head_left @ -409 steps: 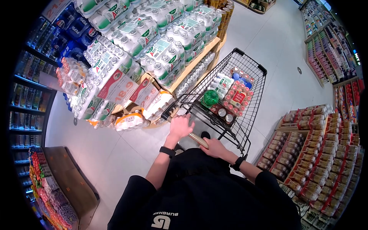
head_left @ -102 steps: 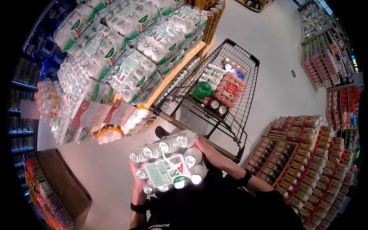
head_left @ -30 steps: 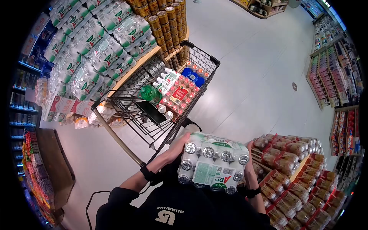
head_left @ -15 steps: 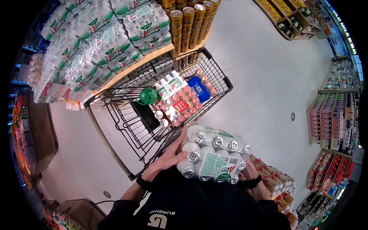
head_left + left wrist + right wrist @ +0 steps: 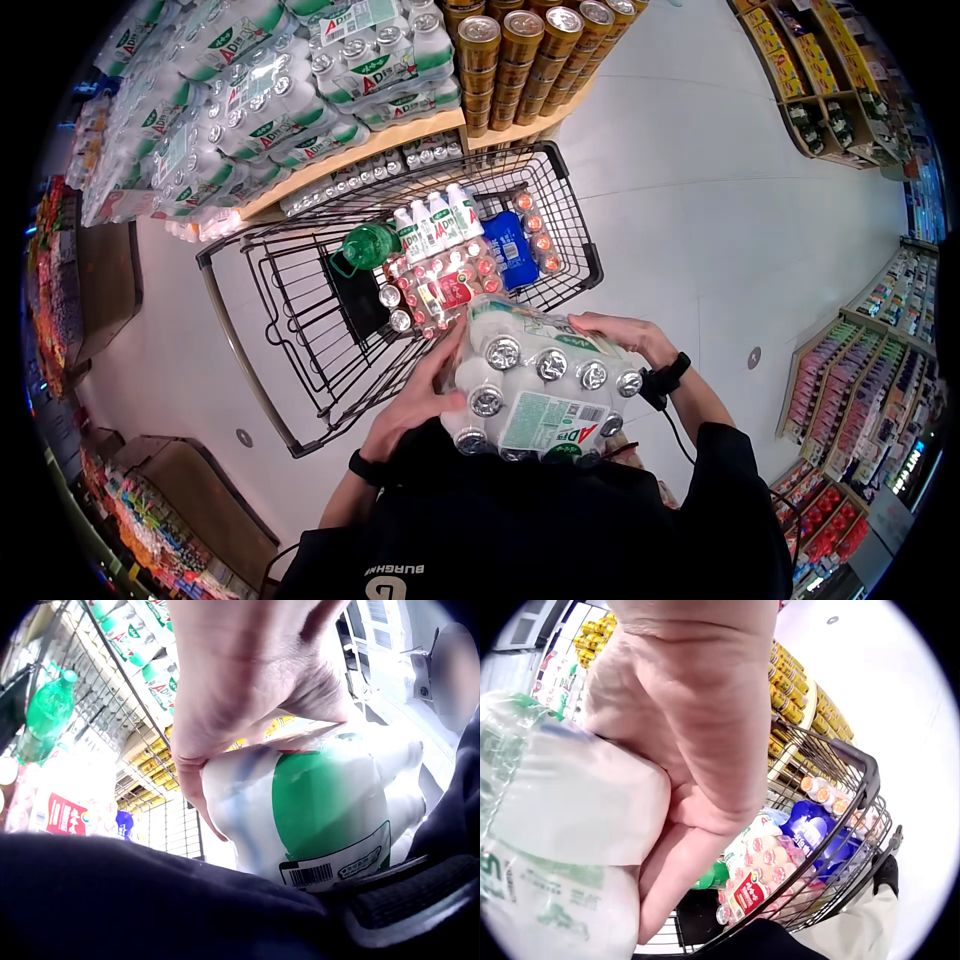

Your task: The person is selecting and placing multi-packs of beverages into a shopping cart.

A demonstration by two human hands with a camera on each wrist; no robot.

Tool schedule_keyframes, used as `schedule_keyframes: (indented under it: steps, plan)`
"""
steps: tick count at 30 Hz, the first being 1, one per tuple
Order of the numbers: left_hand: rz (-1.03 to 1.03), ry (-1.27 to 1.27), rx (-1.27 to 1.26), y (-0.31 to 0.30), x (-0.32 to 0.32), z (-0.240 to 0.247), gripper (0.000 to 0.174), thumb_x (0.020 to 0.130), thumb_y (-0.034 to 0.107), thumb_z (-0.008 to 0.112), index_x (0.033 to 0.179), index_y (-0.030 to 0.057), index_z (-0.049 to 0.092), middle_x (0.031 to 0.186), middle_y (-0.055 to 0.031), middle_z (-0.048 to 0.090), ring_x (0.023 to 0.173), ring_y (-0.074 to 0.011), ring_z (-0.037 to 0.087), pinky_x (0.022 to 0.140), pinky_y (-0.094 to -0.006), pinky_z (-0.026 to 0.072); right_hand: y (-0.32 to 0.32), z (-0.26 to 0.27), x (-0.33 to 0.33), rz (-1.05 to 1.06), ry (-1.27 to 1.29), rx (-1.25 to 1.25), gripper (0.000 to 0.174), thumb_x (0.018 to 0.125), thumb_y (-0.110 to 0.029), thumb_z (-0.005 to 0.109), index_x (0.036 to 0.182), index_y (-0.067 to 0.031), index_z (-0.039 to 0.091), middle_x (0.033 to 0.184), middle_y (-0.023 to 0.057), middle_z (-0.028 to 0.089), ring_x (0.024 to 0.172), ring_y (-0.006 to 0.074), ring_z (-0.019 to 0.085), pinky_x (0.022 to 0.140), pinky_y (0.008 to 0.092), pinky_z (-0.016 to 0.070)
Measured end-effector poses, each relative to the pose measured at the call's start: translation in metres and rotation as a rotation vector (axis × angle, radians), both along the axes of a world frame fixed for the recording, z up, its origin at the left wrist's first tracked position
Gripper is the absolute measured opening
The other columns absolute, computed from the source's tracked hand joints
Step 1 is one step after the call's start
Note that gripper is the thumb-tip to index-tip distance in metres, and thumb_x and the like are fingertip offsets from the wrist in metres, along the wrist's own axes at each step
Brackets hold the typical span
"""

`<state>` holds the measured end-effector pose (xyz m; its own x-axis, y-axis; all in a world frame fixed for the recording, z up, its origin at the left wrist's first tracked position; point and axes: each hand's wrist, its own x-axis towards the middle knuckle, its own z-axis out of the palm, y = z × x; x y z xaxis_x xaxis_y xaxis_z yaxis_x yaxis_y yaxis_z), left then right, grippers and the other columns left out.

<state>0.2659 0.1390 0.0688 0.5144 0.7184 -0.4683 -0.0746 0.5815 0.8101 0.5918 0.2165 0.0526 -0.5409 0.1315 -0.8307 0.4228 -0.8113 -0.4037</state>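
Observation:
A shrink-wrapped pack of white bottles (image 5: 540,380) with silver caps is held in front of the body, at the near side of the shopping cart (image 5: 590,265). My left hand (image 5: 415,400) grips its left side; in the left wrist view the fingers (image 5: 196,795) bend round a bottle. The right hand (image 5: 635,338) holds the pack's far right edge, and in the right wrist view its fingers (image 5: 676,874) lie curled against the wrap. Inside the cart are a green bottle (image 5: 368,245), small white bottles (image 5: 440,225), a red-labelled pack (image 5: 450,288) and a blue pack (image 5: 510,250).
Along the cart's far side stands a display of stacked white-bottle packs (image 5: 380,65), with gold cans (image 5: 520,50) beside it. Shelves (image 5: 850,375) line the right. Wooden bins (image 5: 195,490) stand at the lower left. Grey floor (image 5: 690,250) stretches right of the cart.
Both hands, earlier on the cart handle, now hold the bottle pack. The body has moved from the handle to the cart's side. My right hand has shifted to the pack's far edge.

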Motion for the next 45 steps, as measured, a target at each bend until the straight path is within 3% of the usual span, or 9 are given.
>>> schedule_keyframes:
  steps: [4, 11, 19, 22, 24, 32, 36, 41, 45]
  plan:
    - [0.019, 0.094, 0.171, 0.032, 0.032, -0.003, 0.113, 0.072, 0.055, 0.078, 0.152, -0.0018, 0.021, 0.152, -0.0154, 0.035, 0.139, -0.0241, 0.033, 0.116, -0.0366, 0.0217, -0.002, -0.096, 0.045, -0.127, 0.153, 0.025, 0.084, 0.084, -0.06, 0.065, 0.13, 0.0085, 0.05, 0.117, 0.0124, 0.059, 0.11, 0.0167, 0.055, 0.092, 0.0251, 0.0444]
    - [0.518, -0.145, -0.403, 0.023, 0.064, -0.021, 0.089, 0.083, 0.057, 0.064, 0.142, -0.0039, 0.038, 0.138, -0.0151, 0.049, 0.127, -0.0239, 0.049, 0.109, -0.0385, 0.0366, 0.036, -0.077, 0.061, -0.278, 0.136, 0.022, 0.071, 0.085, -0.054, 0.065, 0.12, 0.0077, 0.057, 0.116, 0.0124, 0.06, 0.111, 0.0147, 0.055, 0.093, 0.0267, 0.0453]
    - [0.999, -0.147, -0.625, 0.068, 0.112, -0.051, 0.049, 0.094, 0.036, 0.048, 0.13, 0.0024, 0.048, 0.12, -0.0146, 0.06, 0.11, -0.0263, 0.061, 0.098, -0.0417, 0.0491, 0.046, -0.103, 0.049, -0.537, 0.185, -0.2, 0.055, 0.099, -0.048, 0.047, 0.12, 0.0013, 0.058, 0.106, 0.0062, 0.066, 0.09, 0.0097, 0.063, 0.079, 0.0246, 0.0523]
    - [1.155, -0.455, -0.63, 0.083, 0.105, -0.104, 0.049, 0.091, 0.041, 0.048, 0.12, 0.0031, 0.056, 0.111, -0.0152, 0.064, 0.103, -0.0278, 0.064, 0.094, -0.0436, 0.0518, 0.046, -0.123, 0.041, -0.515, 0.15, -0.057, 0.058, 0.102, -0.05, 0.04, 0.131, -0.0004, 0.051, 0.124, 0.0088, 0.058, 0.108, 0.0131, 0.057, 0.094, 0.028, 0.046]
    - [1.076, -0.338, -0.628, 0.105, 0.103, -0.114, 0.054, 0.087, 0.047, 0.051, 0.116, 0.0028, 0.059, 0.108, -0.0148, 0.065, 0.1, -0.0289, 0.065, 0.091, -0.0447, 0.053, 0.043, -0.139, 0.036, -0.517, 0.122, -0.015, 0.067, 0.102, -0.055, 0.034, 0.142, -0.0012, 0.04, 0.136, 0.0104, 0.05, 0.123, 0.0164, 0.049, 0.106, 0.0315, 0.0366]
    - [1.034, -0.186, -0.678, 0.16, 0.098, -0.206, 0.049, 0.084, 0.043, 0.054, 0.106, -0.0005, 0.061, 0.096, -0.0151, 0.067, 0.084, -0.0262, 0.068, 0.079, -0.0403, 0.0568, 0.087, -0.154, 0.004, -0.522, -0.056, -0.018, 0.073, 0.101, -0.059, 0.026, 0.153, -0.0069, 0.022, 0.146, 0.0139, 0.042, 0.133, 0.0233, 0.043, 0.111, 0.0357, 0.0343]
    - [0.969, -0.028, -0.705, 0.17, 0.105, -0.234, 0.056, 0.088, 0.05, 0.047, 0.111, -0.0002, 0.06, 0.098, -0.0145, 0.067, 0.087, -0.0249, 0.068, 0.081, -0.0382, 0.0566, 0.099, -0.187, -0.007, -0.655, -0.118, -0.028, 0.061, 0.103, -0.05, 0.027, 0.143, -0.0051, 0.038, 0.131, 0.0154, 0.056, 0.113, 0.0269, 0.061, 0.095, 0.0411, 0.0524]
    - [0.955, -0.162, -0.714, 0.169, 0.109, -0.29, 0.049, 0.09, 0.048, 0.045, 0.107, 0.0048, 0.06, 0.092, -0.0095, 0.065, 0.084, -0.0197, 0.063, 0.08, -0.0305, 0.0503, 0.099, -0.202, -0.014, -0.704, -0.271, -0.155, 0.063, 0.102, -0.053, 0.025, 0.141, -0.0067, 0.04, 0.133, 0.0153, 0.055, 0.118, 0.0309, 0.058, 0.096, 0.0472, 0.0508]
    - [0.943, 0.108, -0.619, 0.168, 0.119, -0.33, 0.053, 0.085, 0.053, 0.051, 0.103, 0.0041, 0.063, 0.084, -0.0076, 0.068, 0.072, -0.0179, 0.066, 0.068, -0.0301, 0.0543, 0.095, -0.234, -0.008, -0.789, -0.396, -0.192, 0.055, 0.098, -0.049, 0.037, 0.133, -0.0081, 0.049, 0.122, 0.0119, 0.062, 0.107, 0.029, 0.063, 0.09, 0.0454, 0.0534]
